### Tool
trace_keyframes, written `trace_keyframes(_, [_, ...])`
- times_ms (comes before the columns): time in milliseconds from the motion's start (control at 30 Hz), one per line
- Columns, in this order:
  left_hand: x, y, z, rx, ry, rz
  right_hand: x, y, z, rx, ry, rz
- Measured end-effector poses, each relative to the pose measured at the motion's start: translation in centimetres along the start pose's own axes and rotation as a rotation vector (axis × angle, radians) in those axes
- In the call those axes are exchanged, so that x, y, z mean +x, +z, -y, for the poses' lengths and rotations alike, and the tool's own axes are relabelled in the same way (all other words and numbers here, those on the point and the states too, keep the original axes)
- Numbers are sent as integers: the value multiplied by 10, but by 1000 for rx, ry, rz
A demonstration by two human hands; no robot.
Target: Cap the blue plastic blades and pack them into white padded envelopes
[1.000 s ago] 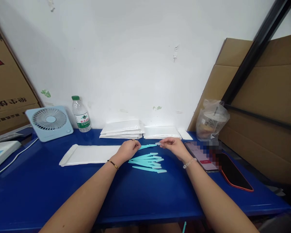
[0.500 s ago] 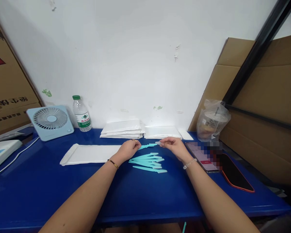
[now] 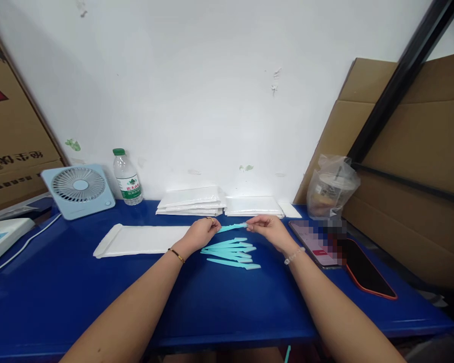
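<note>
My left hand (image 3: 205,232) pinches the handle end of a turquoise eyebrow razor (image 3: 230,228) held just above the table. At the razor's other end, my right hand (image 3: 267,230) has thumb and fingers closed on a small clear cap (image 3: 246,225), mostly hidden by the fingertips. The cap meets the razor's blade end; how far it sits over it I cannot tell. Below my hands, several more turquoise eyebrow razors (image 3: 229,250) lie fanned out, with paler ends to the right. A flat white packet (image 3: 144,239) lies partly under my left hand.
Stacks of white packets (image 3: 191,200) rest against the wall. On the left of the blue table (image 3: 227,312) are a light-blue fan (image 3: 79,190) and a water bottle (image 3: 127,177). Two phones (image 3: 369,269) and a bagged drink cup (image 3: 329,194) stand right, beside cardboard (image 3: 412,166).
My right hand has moved slightly left, bringing the clear cap onto the razor's blade end. My left hand and the razors on the table stay where they were.
</note>
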State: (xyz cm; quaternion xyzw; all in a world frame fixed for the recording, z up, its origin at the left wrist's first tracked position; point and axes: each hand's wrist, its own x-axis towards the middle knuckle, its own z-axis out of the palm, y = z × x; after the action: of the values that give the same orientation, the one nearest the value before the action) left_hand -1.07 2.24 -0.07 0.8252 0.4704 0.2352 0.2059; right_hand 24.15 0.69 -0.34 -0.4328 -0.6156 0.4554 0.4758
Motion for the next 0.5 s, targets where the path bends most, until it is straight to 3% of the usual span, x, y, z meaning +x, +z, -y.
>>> trace_keyframes(233, [-4,-1,-7,-65,-7,186,-3,-5,3,-251,-21,278])
trace_keyframes(300, [-5,-1,-8,-23,-7,181,0,-10,1,-421,-116,208])
trace_keyframes(400, [-3,0,-9,151,-6,18,7,-15,-7,-742,-243,-45])
trace_keyframes(500, [0,3,-7,290,-50,-93,13,-14,-17,-985,-260,-109])
